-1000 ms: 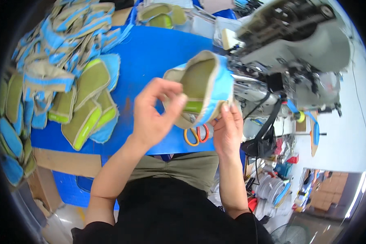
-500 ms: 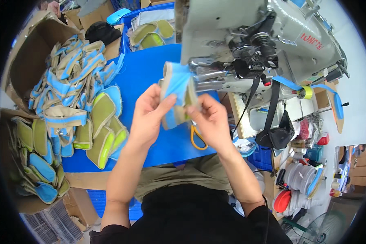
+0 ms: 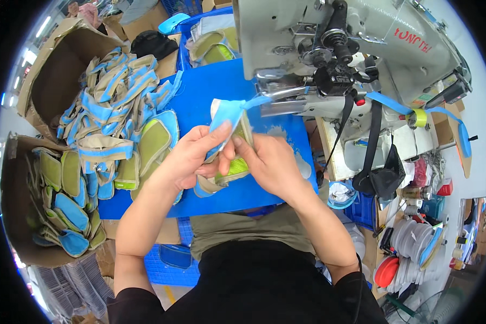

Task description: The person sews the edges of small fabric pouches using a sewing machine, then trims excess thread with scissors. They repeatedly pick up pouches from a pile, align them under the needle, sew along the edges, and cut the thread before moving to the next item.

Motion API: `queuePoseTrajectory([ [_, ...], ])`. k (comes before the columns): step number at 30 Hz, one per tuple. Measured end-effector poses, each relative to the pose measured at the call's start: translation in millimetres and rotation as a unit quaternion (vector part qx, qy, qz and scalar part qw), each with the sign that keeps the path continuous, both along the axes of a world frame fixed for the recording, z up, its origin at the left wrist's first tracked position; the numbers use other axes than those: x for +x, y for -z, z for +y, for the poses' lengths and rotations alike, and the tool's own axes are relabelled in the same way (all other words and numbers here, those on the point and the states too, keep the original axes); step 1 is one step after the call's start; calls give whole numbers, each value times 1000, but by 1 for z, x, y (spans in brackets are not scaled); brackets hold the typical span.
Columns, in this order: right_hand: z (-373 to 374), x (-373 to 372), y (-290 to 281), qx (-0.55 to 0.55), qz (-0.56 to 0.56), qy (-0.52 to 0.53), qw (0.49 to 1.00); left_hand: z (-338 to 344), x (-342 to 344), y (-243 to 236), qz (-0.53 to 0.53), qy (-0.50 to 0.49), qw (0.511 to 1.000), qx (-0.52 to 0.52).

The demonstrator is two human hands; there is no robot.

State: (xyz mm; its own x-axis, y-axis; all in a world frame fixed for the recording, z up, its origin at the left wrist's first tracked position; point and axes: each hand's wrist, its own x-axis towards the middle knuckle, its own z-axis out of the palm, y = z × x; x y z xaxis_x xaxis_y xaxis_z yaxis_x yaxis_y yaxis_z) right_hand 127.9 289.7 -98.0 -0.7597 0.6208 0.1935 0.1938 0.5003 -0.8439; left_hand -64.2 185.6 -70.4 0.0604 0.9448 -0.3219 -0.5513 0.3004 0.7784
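A blue, beige and green cloth piece, looking like part of a slipper, is between my hands above the blue table. My left hand is closed on it, thumb pressed on its blue side. My right hand pinches its edge from the other side; these fingertips are partly hidden. Green padding shows below my fingers. From the top of the piece a twisted blue strip runs to the metal arm of the sewing machine.
At left, one cardboard box has beige-blue bands spilling from it; another box contains green and blue pads. The sewing machine's body overhangs the blue table at right. A blue crate with more pieces stands behind.
The piece has turned and come lower, and a blue strip now links it to the machine. The orange scissor handle below my right hand is out of sight. The view has shifted slightly.
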Motion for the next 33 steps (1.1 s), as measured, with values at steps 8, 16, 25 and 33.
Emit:
queuePoseTrajectory([
  [8, -74, 94, 48, -46, -51, 31, 997, 6, -223, 20, -137, -389, 895, 168],
  [16, -46, 59, 97, -85, -160, 36, 983, -48, -110, -26, 273, -409, 867, 78],
  [25, -18, 78, 73, 122, 43, 202, 971, -112, -39, 63, 683, -285, 670, -59],
  [33, 95, 109, -28, 376, 107, 348, 852, 38, 13, 7, 611, -284, 660, 332],
])
